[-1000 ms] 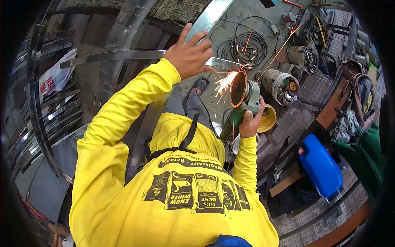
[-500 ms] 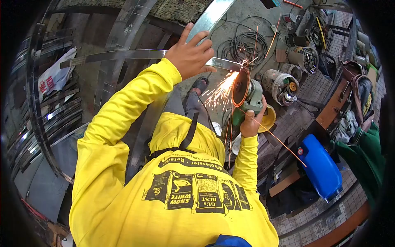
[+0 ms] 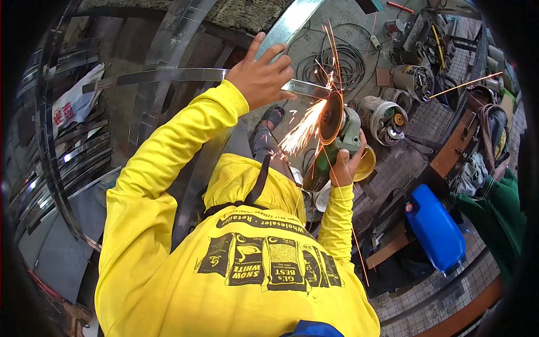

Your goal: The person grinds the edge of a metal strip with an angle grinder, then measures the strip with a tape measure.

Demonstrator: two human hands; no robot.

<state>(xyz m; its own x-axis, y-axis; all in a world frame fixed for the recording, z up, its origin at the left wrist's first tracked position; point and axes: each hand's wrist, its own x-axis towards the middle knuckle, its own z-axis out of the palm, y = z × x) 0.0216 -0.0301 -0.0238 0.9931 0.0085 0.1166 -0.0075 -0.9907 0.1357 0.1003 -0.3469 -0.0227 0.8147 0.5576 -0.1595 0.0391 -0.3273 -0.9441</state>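
My right hand (image 3: pixel 347 164) is wrapped round the body of a green and grey angle grinder (image 3: pixel 349 130). Its upright disc (image 3: pixel 331 118) meets the end of a long, thin metal bar (image 3: pixel 185 75), and orange sparks stream down and to the left. Across that bar lies my left hand (image 3: pixel 261 77), holding it with the thumb close to the cut end and the fingers spread over a wide, shiny metal beam (image 3: pixel 292 21). My palm hides the bar's middle. Part of the grinder's handle is hidden behind my right hand.
A coiled black cable (image 3: pixel 339 64) lies on the floor beyond the disc. Buckets, one a white bucket (image 3: pixel 375 112) with discs inside, stand at right. A blue jerrycan (image 3: pixel 435 227) is lower right. Metal lengths (image 3: pixel 84 151) are stacked at left. My sandalled foot (image 3: pixel 273 116) is below the sparks.
The grinder and my right hand have shifted very slightly to the right. The spark stream has changed shape, with more sparks flying upward. My left hand stays nearly still on the bar.
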